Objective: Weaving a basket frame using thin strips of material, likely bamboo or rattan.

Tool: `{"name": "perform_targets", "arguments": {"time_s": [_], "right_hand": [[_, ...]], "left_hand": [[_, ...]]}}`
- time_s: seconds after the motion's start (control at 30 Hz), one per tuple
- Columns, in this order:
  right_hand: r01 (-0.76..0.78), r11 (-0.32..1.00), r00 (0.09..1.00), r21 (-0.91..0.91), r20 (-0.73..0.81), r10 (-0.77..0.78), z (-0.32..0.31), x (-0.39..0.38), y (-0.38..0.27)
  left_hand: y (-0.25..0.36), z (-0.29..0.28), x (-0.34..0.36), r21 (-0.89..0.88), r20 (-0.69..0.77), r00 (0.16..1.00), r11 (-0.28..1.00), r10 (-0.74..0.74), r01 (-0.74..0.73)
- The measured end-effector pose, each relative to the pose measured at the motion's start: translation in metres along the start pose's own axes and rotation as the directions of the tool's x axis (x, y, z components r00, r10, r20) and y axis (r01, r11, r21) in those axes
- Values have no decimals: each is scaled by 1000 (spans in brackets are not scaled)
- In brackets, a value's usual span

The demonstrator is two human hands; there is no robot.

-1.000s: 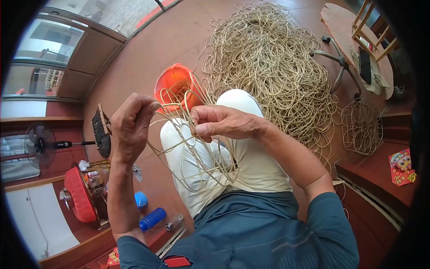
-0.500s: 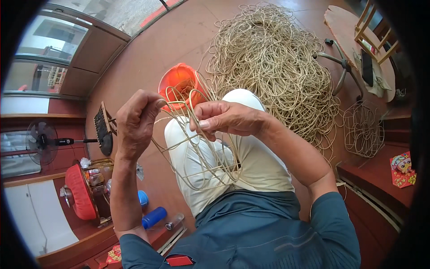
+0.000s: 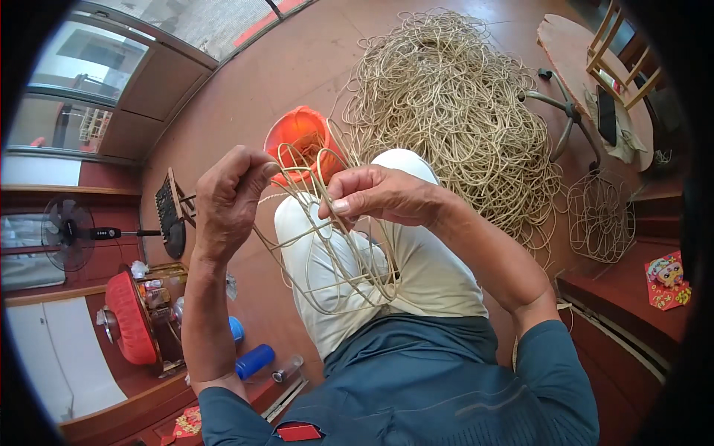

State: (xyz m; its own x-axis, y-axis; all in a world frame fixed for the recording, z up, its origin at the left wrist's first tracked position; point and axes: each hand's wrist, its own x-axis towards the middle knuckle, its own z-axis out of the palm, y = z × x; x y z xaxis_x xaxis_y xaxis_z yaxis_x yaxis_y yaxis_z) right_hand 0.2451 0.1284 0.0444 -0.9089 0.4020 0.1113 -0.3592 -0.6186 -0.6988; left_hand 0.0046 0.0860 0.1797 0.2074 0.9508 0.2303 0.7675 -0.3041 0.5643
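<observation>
Over my lap stands an openwork frame of bent tan wire-like strands (image 3: 335, 282), with rounded loops at its top and crossing rods below. My right hand (image 3: 383, 195) pinches one of its strands between thumb and finger, near the upper loops. At the frame's upper left, my left hand (image 3: 234, 193) is raised with thumb and forefinger pressed together. What that pinch holds is too fine to make out. Just beyond the loops is an orange-red bucket (image 3: 286, 134) with thin brownish strands inside, partly hidden by the frame and my left hand.
A large tangled heap of tan strands (image 3: 446, 119) covers the floor ahead. At right, a flower-patterned wire frame (image 3: 602, 219) leans near a table (image 3: 558, 44) bearing a phone (image 3: 608, 115). At left are a fan (image 3: 68, 232), a red cushioned seat (image 3: 132, 318) and a blue bottle (image 3: 255, 361).
Both hands keep almost the same place and grip on the frame. The view has shifted very slightly.
</observation>
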Motion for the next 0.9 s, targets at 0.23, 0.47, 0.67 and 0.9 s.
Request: {"name": "perform_targets", "arguments": {"time_s": [0.23,0.47,0.67,0.9], "right_hand": [[37,903,940,-428,-292,-177,29,-20,-17],[101,378,667,-920,-220,-712,55,-3,-32],[13,466,722,-885,-314,-617,54,18,-40],[-28,409,756,-912,-288,-588,59,26,-54]], "left_hand": [[6,1,8,80,-1,998,995,58,-57],[7,6,11,128,-34,987,980,159,-154],[-1,9,13,131,-69,964,961,255,-245],[-7,14,13,141,-101,955,955,278,-263]]}}
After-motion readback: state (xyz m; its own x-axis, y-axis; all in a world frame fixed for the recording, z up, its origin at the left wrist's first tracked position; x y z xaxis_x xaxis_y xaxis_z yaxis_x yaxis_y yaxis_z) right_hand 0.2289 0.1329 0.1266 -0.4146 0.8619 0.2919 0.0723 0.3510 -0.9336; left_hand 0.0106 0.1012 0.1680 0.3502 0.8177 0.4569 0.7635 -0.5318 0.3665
